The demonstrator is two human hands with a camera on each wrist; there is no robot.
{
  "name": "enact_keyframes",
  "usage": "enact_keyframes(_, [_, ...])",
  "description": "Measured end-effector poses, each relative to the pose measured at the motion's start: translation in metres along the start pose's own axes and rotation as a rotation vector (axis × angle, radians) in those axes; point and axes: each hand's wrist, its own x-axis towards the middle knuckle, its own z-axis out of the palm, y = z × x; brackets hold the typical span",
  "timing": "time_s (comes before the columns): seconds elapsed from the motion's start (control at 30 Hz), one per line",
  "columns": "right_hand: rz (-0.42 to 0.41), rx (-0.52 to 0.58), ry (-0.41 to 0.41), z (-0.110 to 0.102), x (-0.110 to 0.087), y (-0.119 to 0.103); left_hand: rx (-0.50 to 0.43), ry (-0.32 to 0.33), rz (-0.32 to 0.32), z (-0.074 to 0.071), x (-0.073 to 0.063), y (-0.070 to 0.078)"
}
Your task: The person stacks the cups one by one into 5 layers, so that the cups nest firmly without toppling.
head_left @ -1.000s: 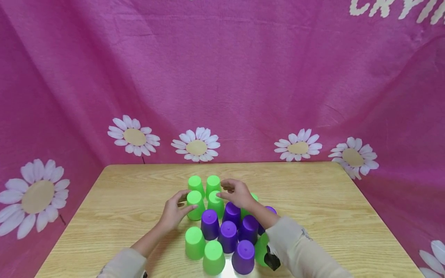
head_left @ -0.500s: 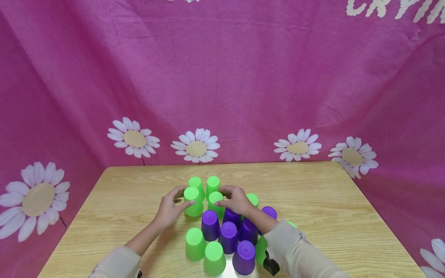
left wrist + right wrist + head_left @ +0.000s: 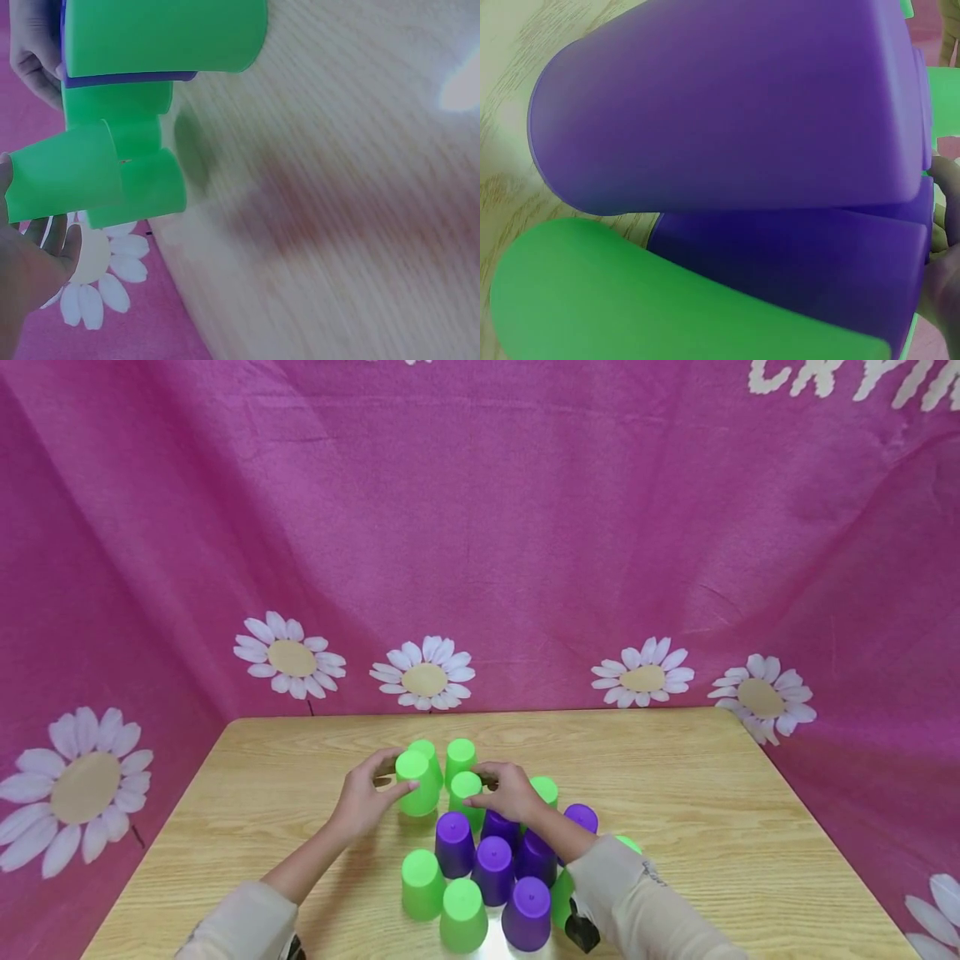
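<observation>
My left hand [image 3: 363,797] grips a green cup [image 3: 417,787] by its sides, upside down and raised clear of the table. In the left wrist view that cup [image 3: 67,172] hangs between thumb and fingers [image 3: 54,238], other green cups beyond it. Thumb and fingers of my right hand [image 3: 512,795] curl round another upturned green cup [image 3: 463,787] just to the right, standing level with its row. Two more green cups stand behind these, the right one [image 3: 460,760] in plain sight and the left one [image 3: 427,756] partly covered by the raised cup.
Several purple cups [image 3: 494,864] stand upside down close to my right forearm. Nearer the front are green cups [image 3: 462,914], with others partly under my right sleeve [image 3: 637,897]. All are on a wooden table [image 3: 712,827] backed by a pink cloth [image 3: 525,527].
My left hand has lifted its green cup and carried it slightly left and away from me. My right hand has closed its thumb and fingers round the neighbouring green cup.
</observation>
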Motion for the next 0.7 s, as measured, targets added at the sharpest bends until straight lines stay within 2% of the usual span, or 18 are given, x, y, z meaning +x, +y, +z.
enact_keyframes(0.13, [0.006, -0.011, 0.013, 0.000, 0.000, -0.001, 0.000, -0.005, 0.013, -0.003, 0.002, 0.005])
enact_keyframes(0.3, [0.028, 0.025, 0.055, -0.004, 0.000, -0.004, -0.003, -0.005, 0.010, -0.005, 0.004, 0.010])
enact_keyframes(0.53, [0.007, 0.050, 0.060, -0.017, 0.002, -0.010, 0.004, -0.004, 0.017, -0.007, 0.006, 0.016])
enact_keyframes(0.7, [0.038, 0.049, 0.073, -0.027, 0.002, -0.014, 0.007, -0.010, 0.021, -0.007, 0.007, 0.019])
